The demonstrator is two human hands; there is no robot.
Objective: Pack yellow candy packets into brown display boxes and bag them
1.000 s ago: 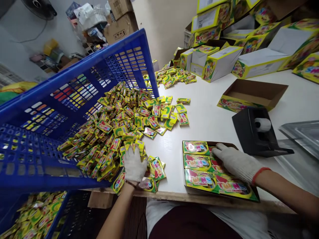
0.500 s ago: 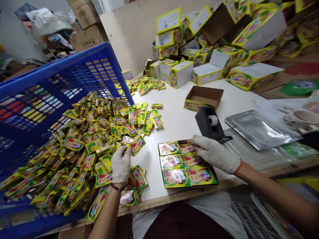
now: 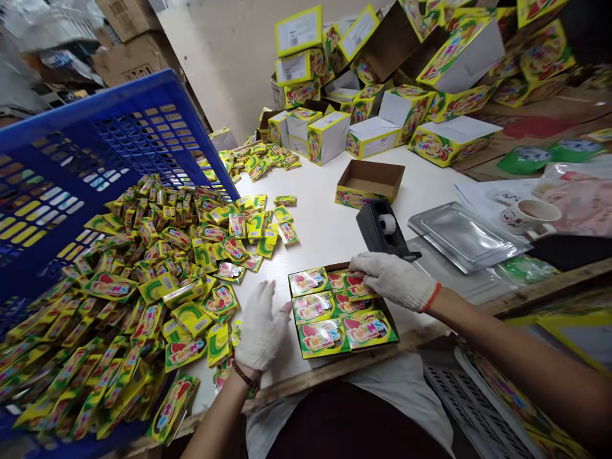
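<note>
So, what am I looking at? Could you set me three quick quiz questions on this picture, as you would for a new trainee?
1. Which gloved hand touches the packs in the box?
a) left
b) right
2. True or false: in the picture, the mug is to the right of the tape holder.
3. Fill in: the big plastic basket on the picture's left side is coloured ____.

Key: 1: b, the right hand. 2: true. 3: blue.

White gloves (image 3: 399,280), orange cuff (image 3: 434,298), beaded bracelet (image 3: 243,377)
</note>
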